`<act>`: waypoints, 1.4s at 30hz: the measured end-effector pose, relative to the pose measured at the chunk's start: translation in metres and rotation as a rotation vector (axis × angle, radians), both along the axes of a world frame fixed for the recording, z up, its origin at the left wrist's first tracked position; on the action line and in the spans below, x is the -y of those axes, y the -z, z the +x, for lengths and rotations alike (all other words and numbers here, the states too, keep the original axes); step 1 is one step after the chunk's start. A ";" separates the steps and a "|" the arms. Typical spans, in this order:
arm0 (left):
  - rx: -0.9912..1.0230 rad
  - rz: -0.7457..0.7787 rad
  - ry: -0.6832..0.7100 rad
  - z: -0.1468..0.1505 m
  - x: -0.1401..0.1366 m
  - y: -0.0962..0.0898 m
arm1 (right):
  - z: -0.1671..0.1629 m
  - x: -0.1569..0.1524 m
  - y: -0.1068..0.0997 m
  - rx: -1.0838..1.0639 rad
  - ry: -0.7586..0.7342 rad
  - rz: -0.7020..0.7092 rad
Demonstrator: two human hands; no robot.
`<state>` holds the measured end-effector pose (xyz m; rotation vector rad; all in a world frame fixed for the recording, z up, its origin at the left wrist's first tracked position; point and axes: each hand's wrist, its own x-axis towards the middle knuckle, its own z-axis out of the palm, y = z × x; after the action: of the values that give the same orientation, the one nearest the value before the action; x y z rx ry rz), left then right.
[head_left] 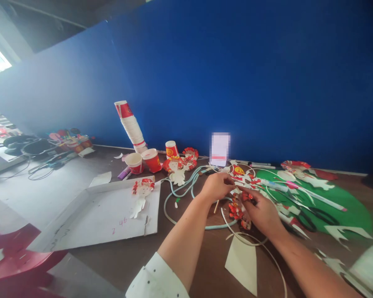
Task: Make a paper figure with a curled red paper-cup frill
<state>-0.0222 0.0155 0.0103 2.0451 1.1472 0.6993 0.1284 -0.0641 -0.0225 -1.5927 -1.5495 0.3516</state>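
Nearest on the desk point(213, 265) lies a cream paper scrap point(243, 265). Beyond it, the right hand point(261, 210) has thumb and fingers pinched on the edge of a ruffled red-and-white paper piece point(236, 210), which sits just to that hand's left, its long axis running roughly away from the person. The left hand point(219, 185) is at the piece's far end, fingertips drawn together; whether they grip it, I cannot tell. Farther back, a stack of paper cups point(133, 130) leans near a blue partition point(236, 82).
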 end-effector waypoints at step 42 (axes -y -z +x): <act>-0.134 0.101 0.031 -0.003 0.005 -0.016 | 0.002 -0.001 0.004 0.033 0.006 0.012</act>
<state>-0.0251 0.0103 0.0265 2.2181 1.1735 0.6248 0.1308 -0.0628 -0.0261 -1.6010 -1.5686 0.3131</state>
